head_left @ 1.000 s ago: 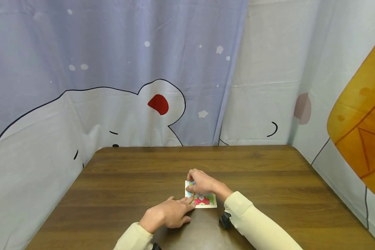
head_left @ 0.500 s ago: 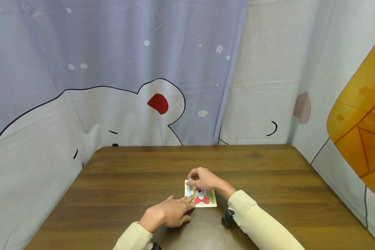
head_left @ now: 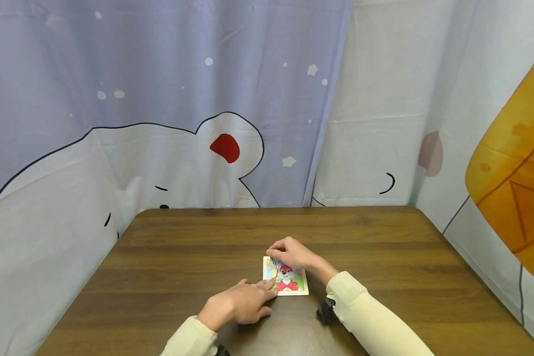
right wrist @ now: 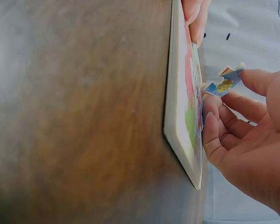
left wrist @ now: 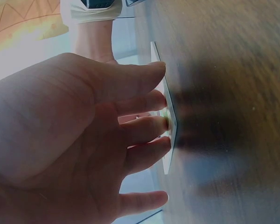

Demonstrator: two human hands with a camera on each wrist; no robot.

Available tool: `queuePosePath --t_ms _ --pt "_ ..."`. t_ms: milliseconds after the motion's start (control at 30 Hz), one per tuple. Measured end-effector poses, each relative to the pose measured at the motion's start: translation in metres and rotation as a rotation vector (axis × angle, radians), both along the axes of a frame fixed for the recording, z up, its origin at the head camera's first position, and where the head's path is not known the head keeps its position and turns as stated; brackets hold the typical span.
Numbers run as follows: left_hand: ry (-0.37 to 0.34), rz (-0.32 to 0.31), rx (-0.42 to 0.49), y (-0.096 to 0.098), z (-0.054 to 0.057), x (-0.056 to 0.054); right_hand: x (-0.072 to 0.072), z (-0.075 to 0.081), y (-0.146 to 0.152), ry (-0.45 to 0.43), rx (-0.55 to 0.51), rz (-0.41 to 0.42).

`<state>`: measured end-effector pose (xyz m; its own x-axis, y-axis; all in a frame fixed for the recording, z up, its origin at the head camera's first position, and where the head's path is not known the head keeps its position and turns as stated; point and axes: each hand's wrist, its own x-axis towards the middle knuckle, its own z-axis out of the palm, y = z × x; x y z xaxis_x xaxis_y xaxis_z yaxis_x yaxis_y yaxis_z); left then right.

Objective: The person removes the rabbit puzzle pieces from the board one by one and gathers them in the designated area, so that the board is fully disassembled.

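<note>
A small square jigsaw puzzle with a pale frame and a pink-and-white cartoon animal lies flat on the wooden table. My left hand rests its fingertips on the puzzle's near left corner; in the left wrist view the straight fingers touch the board. Over the far left corner, my right hand pinches a jigsaw piece between thumb and finger. That piece is blue with a yellow figure and is tilted up off the board, as the right wrist view shows. Its other fingers curl against the board's surface.
The brown wooden table extends around the puzzle on all sides. Behind it hangs a printed curtain in lilac and white, with an orange shape at the right.
My right hand has drawn the jigsaw piece up from the puzzle's far left corner, shifting slightly away from me and uncovering more of the picture. My left hand has stayed put.
</note>
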<state>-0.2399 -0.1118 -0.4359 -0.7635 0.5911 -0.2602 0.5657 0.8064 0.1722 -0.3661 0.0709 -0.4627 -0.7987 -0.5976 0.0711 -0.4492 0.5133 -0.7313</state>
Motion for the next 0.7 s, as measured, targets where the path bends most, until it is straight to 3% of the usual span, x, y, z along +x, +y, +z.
queuePosePath --t_ms 300,433,700 --pt "0.003 0.004 -0.008 0.0 -0.001 0.0 0.001 0.002 0.001 -0.013 -0.074 0.012" --pt "0.005 0.002 -0.008 0.0 -0.001 0.0 0.001 0.006 0.002 -0.021 -0.082 -0.027" --pt "0.024 -0.005 -0.006 0.001 -0.001 -0.001 0.001 0.014 0.011 0.102 0.012 -0.073"
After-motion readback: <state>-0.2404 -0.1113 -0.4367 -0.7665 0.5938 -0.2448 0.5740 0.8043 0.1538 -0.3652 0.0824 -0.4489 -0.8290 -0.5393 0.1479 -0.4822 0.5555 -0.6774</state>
